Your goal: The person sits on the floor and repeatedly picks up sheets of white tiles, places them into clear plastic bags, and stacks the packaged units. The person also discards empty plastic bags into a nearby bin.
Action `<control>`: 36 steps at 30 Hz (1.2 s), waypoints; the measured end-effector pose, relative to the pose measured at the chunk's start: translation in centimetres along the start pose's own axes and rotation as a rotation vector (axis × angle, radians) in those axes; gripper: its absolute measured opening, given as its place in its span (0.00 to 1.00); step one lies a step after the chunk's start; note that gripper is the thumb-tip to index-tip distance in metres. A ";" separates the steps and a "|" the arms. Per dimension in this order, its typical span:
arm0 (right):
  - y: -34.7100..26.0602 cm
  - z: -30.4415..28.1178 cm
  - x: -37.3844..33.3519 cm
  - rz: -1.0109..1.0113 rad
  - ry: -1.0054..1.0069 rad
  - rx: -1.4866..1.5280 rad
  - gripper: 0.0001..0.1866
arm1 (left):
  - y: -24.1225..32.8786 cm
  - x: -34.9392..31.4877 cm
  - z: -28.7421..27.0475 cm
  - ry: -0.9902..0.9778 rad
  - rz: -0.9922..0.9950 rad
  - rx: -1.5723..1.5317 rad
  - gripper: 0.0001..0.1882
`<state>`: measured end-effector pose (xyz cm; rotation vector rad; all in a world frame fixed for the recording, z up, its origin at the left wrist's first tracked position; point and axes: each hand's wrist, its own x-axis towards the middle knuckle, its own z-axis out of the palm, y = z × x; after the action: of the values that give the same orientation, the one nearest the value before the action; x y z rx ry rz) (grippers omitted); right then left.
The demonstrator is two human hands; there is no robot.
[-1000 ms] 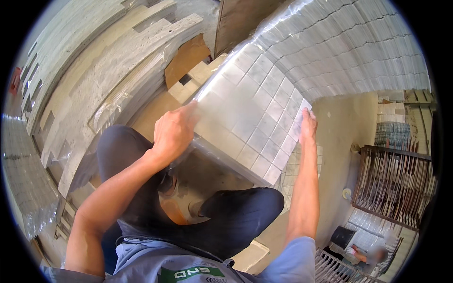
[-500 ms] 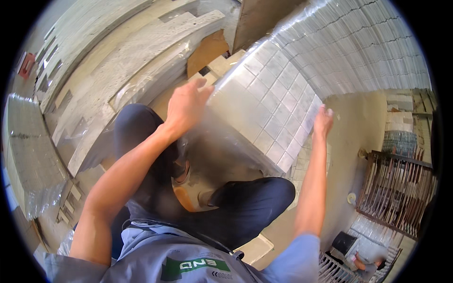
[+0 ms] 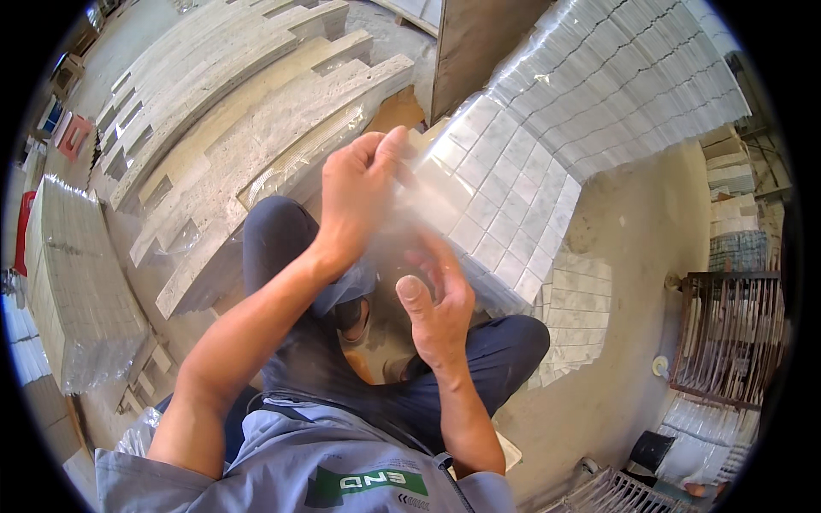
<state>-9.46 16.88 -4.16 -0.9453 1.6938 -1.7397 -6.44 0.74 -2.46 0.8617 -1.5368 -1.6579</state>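
A stack of white marble mosaic tile sheets (image 3: 500, 192) lies in front of me, clear plastic film along its near side. My left hand (image 3: 352, 192) is above its near left corner, fingers curled and thumb against them. A pale, see-through blur beside those fingers is too smeared to name, so what they hold cannot be made out. Lower and to the right, my right hand (image 3: 440, 308) is raised in front of the stack's near side. Its thumb and fingers are apart, with nothing seen in them.
Long grey stone strip panels (image 3: 282, 154) are piled at the left. Behind the tiles rises a tall film-wrapped stack (image 3: 616, 85). Loose mosaic sheets (image 3: 573, 308) lie on the floor to the right, near a brown rack (image 3: 727, 338). A wrapped stack (image 3: 81, 291) stands far left.
My right hand has left the right edge of the tile stack and come left and nearer to me. My left hand has shifted slightly right, its fingers more curled.
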 end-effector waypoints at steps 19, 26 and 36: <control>-4.3 -7.7 -5.5 0.004 0.555 -0.089 0.09 | -1.1 -2.8 -1.0 -0.714 0.316 0.647 0.15; -2.8 -11.6 -7.1 0.120 0.715 -0.059 0.13 | -1.4 0.0 -2.2 -0.685 0.352 0.585 0.10; 3.0 -22.4 0.9 0.401 0.600 0.005 0.14 | -3.2 9.6 2.1 -0.708 -0.193 0.135 0.08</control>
<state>-27.88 29.87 -6.37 -0.0418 2.0545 -1.8390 -13.49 -6.13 -5.54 0.5145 -2.1023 -2.1628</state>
